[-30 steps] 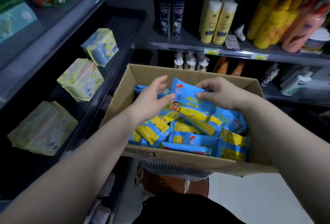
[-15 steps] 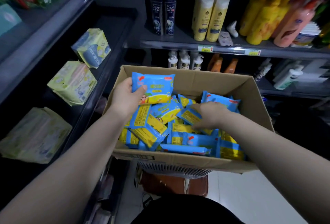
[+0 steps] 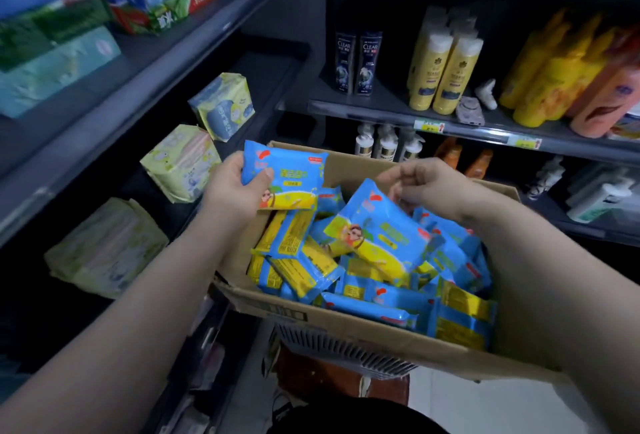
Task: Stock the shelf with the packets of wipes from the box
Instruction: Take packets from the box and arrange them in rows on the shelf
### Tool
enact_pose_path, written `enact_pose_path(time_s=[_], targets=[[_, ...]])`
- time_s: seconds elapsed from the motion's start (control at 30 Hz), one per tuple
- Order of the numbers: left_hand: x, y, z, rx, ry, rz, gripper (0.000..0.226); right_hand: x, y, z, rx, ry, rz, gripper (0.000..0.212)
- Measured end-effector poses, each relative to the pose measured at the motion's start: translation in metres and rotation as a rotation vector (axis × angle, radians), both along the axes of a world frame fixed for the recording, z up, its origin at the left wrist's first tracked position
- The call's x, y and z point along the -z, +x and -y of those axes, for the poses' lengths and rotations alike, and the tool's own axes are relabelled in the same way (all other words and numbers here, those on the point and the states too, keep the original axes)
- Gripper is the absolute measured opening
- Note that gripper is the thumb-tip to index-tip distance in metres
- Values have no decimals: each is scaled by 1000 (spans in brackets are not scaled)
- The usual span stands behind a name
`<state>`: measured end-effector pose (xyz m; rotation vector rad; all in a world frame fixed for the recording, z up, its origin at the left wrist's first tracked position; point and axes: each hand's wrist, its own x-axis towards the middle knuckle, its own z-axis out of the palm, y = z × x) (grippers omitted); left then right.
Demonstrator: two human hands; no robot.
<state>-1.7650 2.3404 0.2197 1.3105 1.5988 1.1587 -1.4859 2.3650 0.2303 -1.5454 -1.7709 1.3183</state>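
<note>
An open cardboard box (image 3: 349,324) in front of me holds several blue and yellow packets of wipes (image 3: 460,316). My left hand (image 3: 233,191) grips one packet (image 3: 289,174) at the box's left rim, thumb across its front. My right hand (image 3: 424,186) pinches the top corner of a second packet (image 3: 379,238) and lifts it, tilted, above the pile. The dark shelf (image 3: 104,128) on the left carries pale yellow-green packs (image 3: 181,161).
Tissue packs (image 3: 52,70) fill the upper left shelf. Straight ahead, shelves hold dark shampoo bottles (image 3: 358,61), yellow bottles (image 3: 445,73) and orange ones (image 3: 609,101), with pump bottles (image 3: 386,142) below. The box rests on a grey basket (image 3: 332,347); pale floor (image 3: 485,406) lies to the right.
My left hand has kept its packet, now by the box's left rim. My right hand has come up out of the pile with a second packet pinched by its corner.
</note>
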Motion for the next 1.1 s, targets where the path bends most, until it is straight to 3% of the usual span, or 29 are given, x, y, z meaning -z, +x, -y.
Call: enact_pose_path(time_s=[0.07,0.13,0.23,0.47,0.6,0.8,0.93,1.1], targets=[[1,2,8,-19,-11,-38,25,-2,-15,0,-81,57,81,28],[6,7,16,-35,-16,-85,30,5,-29,5,-217,126,295,25],[9,12,33,-93,-6,-129,40,26,-43,17,-406,105,473,42],[4,6,52,-197,20,-163,11,58,-62,30,-623,196,726,81],[8,1,57,-224,35,-132,7,68,-71,33,-706,344,901,69],[6,-12,62,-295,95,-41,9,46,-69,18,-527,392,569,19],[-9,-30,72,-369,186,43,16,1,-77,-2,-442,493,355,15],[-40,-65,107,-493,301,78,17,-47,-122,-8,-548,572,144,12]])
